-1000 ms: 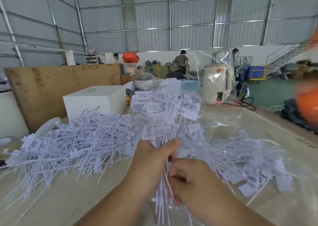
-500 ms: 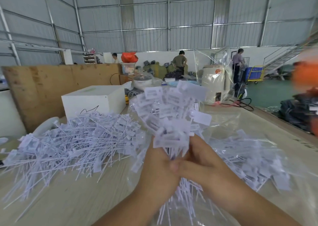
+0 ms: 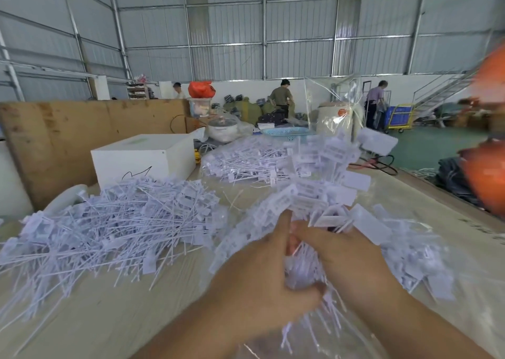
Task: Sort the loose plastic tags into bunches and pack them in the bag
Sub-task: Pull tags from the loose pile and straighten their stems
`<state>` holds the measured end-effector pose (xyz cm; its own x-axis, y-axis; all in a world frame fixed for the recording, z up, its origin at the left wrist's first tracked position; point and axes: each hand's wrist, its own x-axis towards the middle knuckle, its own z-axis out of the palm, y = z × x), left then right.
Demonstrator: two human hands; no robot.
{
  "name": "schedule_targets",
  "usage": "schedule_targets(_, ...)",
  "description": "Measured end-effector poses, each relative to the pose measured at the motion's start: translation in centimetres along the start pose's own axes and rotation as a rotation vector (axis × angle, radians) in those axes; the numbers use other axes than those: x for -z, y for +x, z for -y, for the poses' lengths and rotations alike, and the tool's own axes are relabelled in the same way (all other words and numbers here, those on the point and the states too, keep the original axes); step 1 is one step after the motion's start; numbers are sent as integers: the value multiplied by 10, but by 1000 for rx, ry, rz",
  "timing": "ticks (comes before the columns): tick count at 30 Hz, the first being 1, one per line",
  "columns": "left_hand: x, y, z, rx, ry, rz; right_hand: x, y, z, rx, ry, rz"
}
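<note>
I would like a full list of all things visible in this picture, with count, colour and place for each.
loose tags: one big pile, white, table left
bunch of tags: one, white, gripped in both hands, centre
clear bag of tags: one, table right
second bag of tags: one, clear, behind the bunch
box: one, white, behind pile
wooden board: one, brown, far left
basket: one, blue, far table end
people: three, background
left hand: grips bunch
right hand: grips bunch

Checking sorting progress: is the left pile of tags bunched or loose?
Loose: the left pile lies scattered, stems crossing every way on the table.
</note>
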<state>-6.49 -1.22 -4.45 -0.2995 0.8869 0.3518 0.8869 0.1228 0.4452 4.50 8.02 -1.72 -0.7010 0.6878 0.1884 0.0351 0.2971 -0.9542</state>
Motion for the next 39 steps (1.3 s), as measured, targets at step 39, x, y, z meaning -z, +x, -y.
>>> schedule_targets(39, 99, 46, -57, -199, -402, -322, -21, -10, 0, 232, 28, 78)
